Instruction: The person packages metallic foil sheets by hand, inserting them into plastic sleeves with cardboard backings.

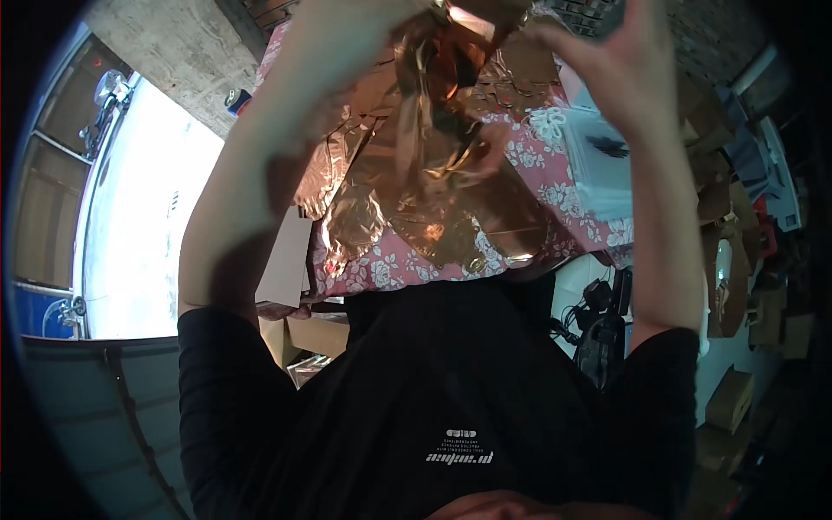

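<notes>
Copper-coloured foil [433, 165] is bunched and raised at the top of the view, with wide crinkled parts spread below it on a pink flowered cloth [390, 264]. My left hand [381, 19] is beside the raised foil at the top edge; its fingers are cut off or blurred, so its grip cannot be made out. To the right, my right hand [620, 65] has its thumb stretched toward the foil, apart from the other fingers, with nothing visible between them. More foil lies flat behind, between the hands.
Clear plastic bags [598, 165] and white string [548, 126] lie right of the foil. White card [286, 260] sits at the table's left edge, a can [236, 101] beyond it. Cardboard boxes [728, 286] stand at right; black cables [598, 321] are below the table edge.
</notes>
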The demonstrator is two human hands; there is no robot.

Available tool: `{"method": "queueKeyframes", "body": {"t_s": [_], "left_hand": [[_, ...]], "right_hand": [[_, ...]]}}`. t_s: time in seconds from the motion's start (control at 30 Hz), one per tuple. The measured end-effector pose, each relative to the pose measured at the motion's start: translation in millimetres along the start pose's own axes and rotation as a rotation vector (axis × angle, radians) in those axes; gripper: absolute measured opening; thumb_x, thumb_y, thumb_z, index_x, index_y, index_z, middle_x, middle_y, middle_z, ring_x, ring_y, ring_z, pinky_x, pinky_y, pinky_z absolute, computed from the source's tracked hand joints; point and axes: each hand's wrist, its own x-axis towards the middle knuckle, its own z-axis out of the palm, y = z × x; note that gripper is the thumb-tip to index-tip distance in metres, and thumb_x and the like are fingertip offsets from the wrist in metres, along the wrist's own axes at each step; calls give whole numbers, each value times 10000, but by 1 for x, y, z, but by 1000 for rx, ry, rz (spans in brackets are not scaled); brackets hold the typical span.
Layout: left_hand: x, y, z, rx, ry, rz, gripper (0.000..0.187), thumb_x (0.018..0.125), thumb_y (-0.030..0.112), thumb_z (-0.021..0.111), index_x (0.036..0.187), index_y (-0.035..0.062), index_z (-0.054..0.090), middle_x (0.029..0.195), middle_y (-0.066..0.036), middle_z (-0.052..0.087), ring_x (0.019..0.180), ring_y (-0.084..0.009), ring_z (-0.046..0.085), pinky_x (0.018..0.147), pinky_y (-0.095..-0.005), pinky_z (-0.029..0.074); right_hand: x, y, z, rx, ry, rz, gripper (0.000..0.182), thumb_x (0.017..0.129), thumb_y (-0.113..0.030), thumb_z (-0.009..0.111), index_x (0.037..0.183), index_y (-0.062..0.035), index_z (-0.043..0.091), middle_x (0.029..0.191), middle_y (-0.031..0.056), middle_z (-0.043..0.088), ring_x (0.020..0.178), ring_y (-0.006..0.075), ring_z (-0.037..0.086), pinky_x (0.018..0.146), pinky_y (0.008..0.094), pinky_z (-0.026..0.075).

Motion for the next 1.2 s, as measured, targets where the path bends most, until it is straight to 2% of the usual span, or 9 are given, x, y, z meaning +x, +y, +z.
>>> {"method": "queueKeyframes", "body": {"t_s": [0.07,0.13,0.2,0.23,0.27,0.43,0.53,0.93,1.2], "left_hand": [[23,-42,-8,-768,-184,-294,144,1017,111,685,1035,-12,758,841,-81,759,665,-168,696,580,-351,542],[19,-56,2,-877,-170,-264,133,1032,81,661,1051,-27,738,888,-84,774,695,-188,720,603,-339,565],[25,-91,25,-1322,-387,504,121,1001,71,663,1010,-2,759,876,-113,780,731,-212,738,641,-346,583],[6,-101,5,-830,-154,-266,431,1009,136,724,1387,-45,623,1239,-164,753,1112,-211,751,956,-326,629],[-1,-111,7,-825,-152,-275,431,1009,136,724,1387,-45,623,1239,-164,753,1112,-211,751,956,-326,629],[-31,-164,29,-1045,-281,-550,160,1039,38,654,1188,-20,654,1074,-77,728,946,-158,722,838,-307,636],[-40,-180,31,-1088,-363,-572,206,1054,38,637,1244,-40,620,1101,-97,722,974,-167,724,886,-308,635],[-74,-186,4,-1053,-266,-373,214,1071,102,640,1237,-32,665,1129,-109,752,986,-165,732,871,-292,598],[-90,-230,61,-962,-184,-634,196,989,82,720,1156,-10,676,1065,-96,741,930,-177,732,836,-346,615]], "right_hand": [[-60,8,7,1356,-297,639,701,862,-234,873,1466,-23,585,1331,112,707,1320,227,639,1055,351,526],[-134,2,5,1564,-817,1044,973,797,-272,955,1592,-40,443,1495,62,592,1455,180,506,1162,350,457],[-149,-21,-19,1309,-1161,1018,952,729,-201,998,1526,-34,506,1401,73,664,1358,159,585,1128,361,481],[-157,-33,-29,1308,-1305,1196,866,730,-103,981,1469,-18,537,1272,72,729,1250,152,642,1069,325,505],[-179,-44,-30,1616,-1152,1444,822,741,25,938,1453,-3,526,1133,63,769,1241,177,654,1012,323,559],[-197,-68,-45,1479,-793,1314,1024,734,126,901,1599,1,368,1570,208,501,1394,293,580,1010,391,626],[-190,-60,-26,1492,-1045,1268,1114,721,124,911,1648,-11,309,1689,218,317,1416,303,556,1025,384,616],[-187,-67,5,1394,-1597,957,430,855,96,811,1245,51,638,1050,57,706,969,118,740,793,266,577],[-206,-57,-49,1485,-1280,1502,448,914,151,714,1323,18,590,957,20,667,830,102,688,742,229,561]]}}
